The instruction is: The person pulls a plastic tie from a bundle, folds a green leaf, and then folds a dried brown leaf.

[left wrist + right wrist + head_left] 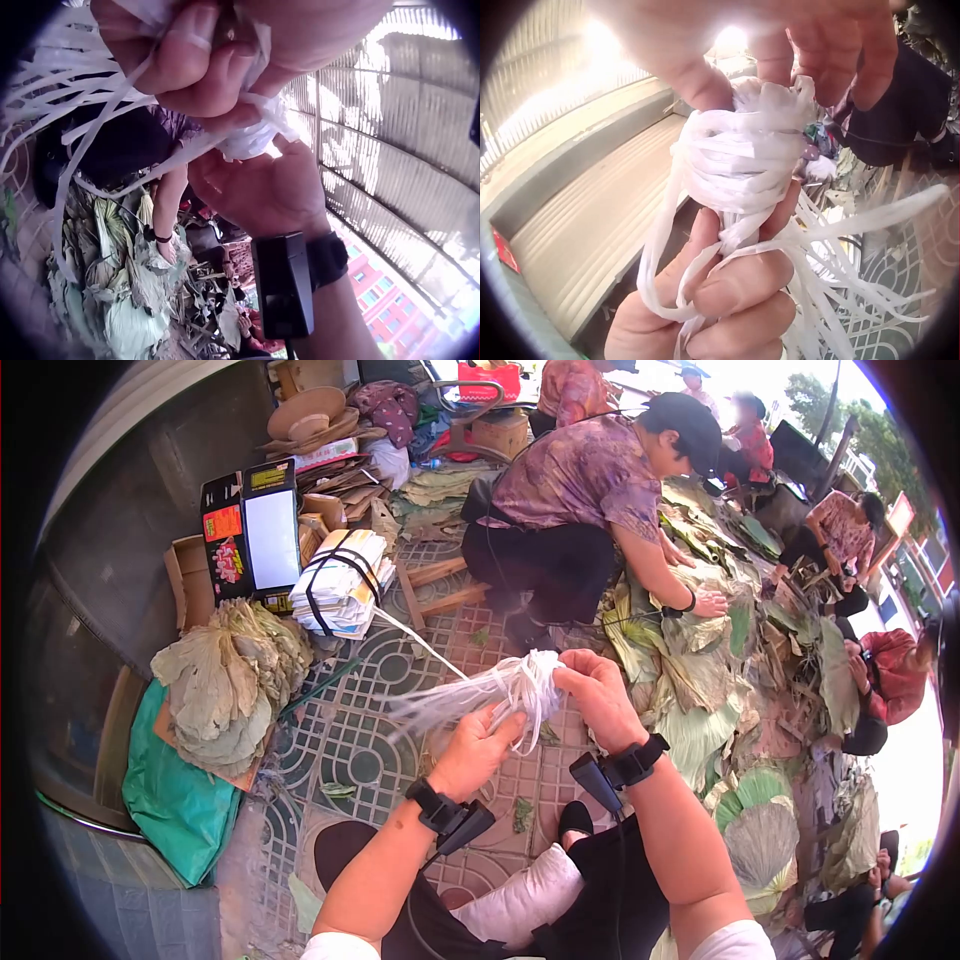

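A bundle of white plastic strapping strips (530, 685) is held up in front of the body between both hands. My left hand (480, 750) grips it low down, fingers curled round the tied neck, with loose ends trailing off to the left. At the top of the bundle, my right hand (605, 695) pinches the wound end between thumb and fingers. In the right wrist view the wound white strips (739, 161) form a thick knob, and one loop (656, 262) hangs down over the left hand's fingers (742, 285).
A person in a patterned shirt (570, 475) crouches ahead, touching a spread of dried leaves (700, 660). At left are a leaf stack (230, 680), a green bag (180, 790) and a black-strapped paper bundle (340, 582). Several other people sit along the right.
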The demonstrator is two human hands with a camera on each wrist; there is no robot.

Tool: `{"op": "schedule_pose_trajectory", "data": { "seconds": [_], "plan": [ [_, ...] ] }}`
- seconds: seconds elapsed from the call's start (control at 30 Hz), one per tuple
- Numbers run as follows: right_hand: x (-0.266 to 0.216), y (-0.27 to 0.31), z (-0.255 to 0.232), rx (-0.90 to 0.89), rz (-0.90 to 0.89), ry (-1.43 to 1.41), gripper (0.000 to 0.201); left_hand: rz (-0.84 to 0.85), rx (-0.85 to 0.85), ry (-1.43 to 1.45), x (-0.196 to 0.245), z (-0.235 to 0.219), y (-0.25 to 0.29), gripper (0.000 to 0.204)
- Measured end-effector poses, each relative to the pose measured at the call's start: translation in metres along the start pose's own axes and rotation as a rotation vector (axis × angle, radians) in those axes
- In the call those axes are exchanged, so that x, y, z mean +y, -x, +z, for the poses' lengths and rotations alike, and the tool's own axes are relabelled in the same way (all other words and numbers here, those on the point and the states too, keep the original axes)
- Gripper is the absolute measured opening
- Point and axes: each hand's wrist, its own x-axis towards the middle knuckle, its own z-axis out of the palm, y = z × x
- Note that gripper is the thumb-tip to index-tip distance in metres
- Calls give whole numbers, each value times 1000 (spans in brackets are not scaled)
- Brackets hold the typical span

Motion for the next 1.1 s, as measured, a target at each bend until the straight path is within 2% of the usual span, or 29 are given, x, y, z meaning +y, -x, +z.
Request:
{"op": "schedule_pose_trajectory", "data": {
  "seconds": [0.03,0.1,0.2,0.3,0.4,0.43,0.47,0.53,0.6,0.63,0.73,0.87,0.93,1.0,1.03,1.07,1.1],
  "plan": [
    [0,0,-1,9,-27,79,17,-22,-12,48,8,4,5,30],
    [-5,0,-2,11,-6,65,17,-48,-23,93,13,5,10,32],
    [-7,3,1,-11,34,22,17,51,-64,-18,14,0,13,34],
    [-5,4,1,-70,111,-5,18,29,2,-5,15,-3,14,34],
    [0,4,3,-135,77,-3,19,117,43,-58,0,-4,5,32],
    [0,4,4,-134,75,-3,19,81,60,-48,-2,-1,5,30],
    [0,4,6,-69,51,4,15,82,59,-48,0,-3,7,30],
    [-1,5,6,2,28,9,12,136,50,-291,2,-7,10,29],
    [-4,1,2,77,22,-121,13,164,59,-286,3,-7,10,29],
    [0,-5,0,146,-1,-104,9,121,59,-271,5,-7,12,29],
    [-5,-9,-12,178,1,-132,8,48,43,-215,3,-14,21,28],
    [-10,-9,-24,126,51,-162,5,-74,86,-112,15,-13,37,26],
    [-2,-8,-23,104,55,-58,6,-99,35,-98,7,-23,44,26],
    [-3,-5,-20,129,22,-124,7,-177,2,-42,-3,-31,49,28],
    [-11,-3,-24,174,-14,-165,7,-224,-70,1,-5,-35,49,30],
    [-19,-2,-31,214,-46,-204,6,-227,-62,5,-7,-40,50,30],
    [-20,-2,-43,177,-61,-122,7,-116,-17,-36,-6,-43,50,31]
  ]
}}
